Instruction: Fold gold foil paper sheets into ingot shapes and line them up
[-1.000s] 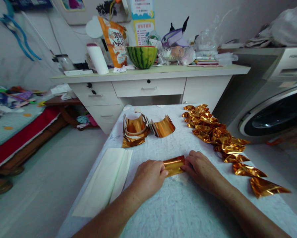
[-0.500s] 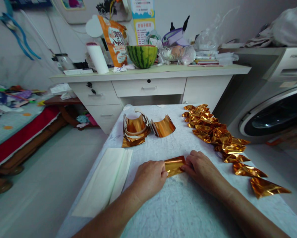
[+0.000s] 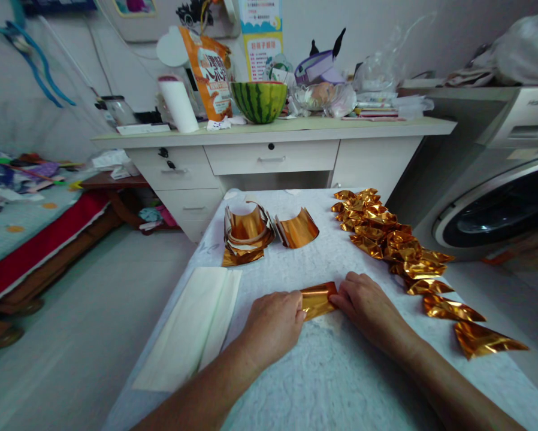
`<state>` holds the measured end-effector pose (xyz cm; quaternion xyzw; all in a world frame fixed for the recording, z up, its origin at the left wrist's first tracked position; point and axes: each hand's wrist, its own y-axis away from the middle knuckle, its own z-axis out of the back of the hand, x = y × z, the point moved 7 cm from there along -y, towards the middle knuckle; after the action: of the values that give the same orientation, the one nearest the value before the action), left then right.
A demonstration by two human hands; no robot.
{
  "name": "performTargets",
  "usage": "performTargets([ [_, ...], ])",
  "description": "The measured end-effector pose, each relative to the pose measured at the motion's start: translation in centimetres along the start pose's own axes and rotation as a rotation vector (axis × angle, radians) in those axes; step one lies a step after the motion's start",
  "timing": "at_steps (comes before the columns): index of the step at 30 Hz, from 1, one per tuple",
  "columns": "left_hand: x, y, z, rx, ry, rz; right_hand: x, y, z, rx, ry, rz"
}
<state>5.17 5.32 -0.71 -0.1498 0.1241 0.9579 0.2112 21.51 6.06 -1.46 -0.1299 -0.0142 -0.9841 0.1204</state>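
Between my two hands lies a folded piece of gold foil paper (image 3: 318, 300), low over the cloth-covered table (image 3: 323, 383). My left hand (image 3: 275, 323) is closed on its left end, thumb and fingers pinching. My right hand (image 3: 368, 305) pinches the right end, with the thumb on its near side. Farther back stand a curled stack of gold foil sheets (image 3: 246, 230) and a smaller curled stack of foil (image 3: 298, 228) beside it. Along the table's right side runs a row of folded gold foil pieces (image 3: 404, 251).
White paper sheets (image 3: 188, 329) lie at the table's left. Behind stands a desk (image 3: 273, 136) bearing a cut watermelon (image 3: 259, 102), an orange pouch (image 3: 210, 78) and a paper roll (image 3: 179, 105). A washing machine (image 3: 516, 126) is at the right, a bed (image 3: 39, 239) at the left.
Almost nothing differs. Both hands keep their grip on the foil paper, and the whole view has shifted very slightly.
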Motion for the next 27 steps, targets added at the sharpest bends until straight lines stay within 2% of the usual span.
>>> performTargets([
  [5,0.0,0.1,-0.1,-0.011,-0.017,-0.010,0.2,0.2,0.1,0.000,0.023,-0.016],
  [12,-0.2,0.3,-0.3,-0.047,-0.052,-0.071,-0.5,0.3,-0.2,-0.110,-0.079,-0.001],
  [15,-1.1,0.5,-0.3,-0.080,-0.057,-0.182,-0.2,0.3,-0.6,-0.093,-0.147,0.031],
  [19,-2.5,0.8,-0.5,-0.085,-0.006,-0.359,-0.2,0.5,-0.3,-0.133,-0.205,-0.002],
  [23,-2.6,0.9,-0.7,-0.039,0.027,-0.383,-1.3,0.4,0.3,-0.128,-0.328,-0.063],
  [27,-2.4,0.9,-0.7,-0.015,0.036,-0.380,-3.0,0.2,1.7,-0.196,-0.383,-0.112],
])
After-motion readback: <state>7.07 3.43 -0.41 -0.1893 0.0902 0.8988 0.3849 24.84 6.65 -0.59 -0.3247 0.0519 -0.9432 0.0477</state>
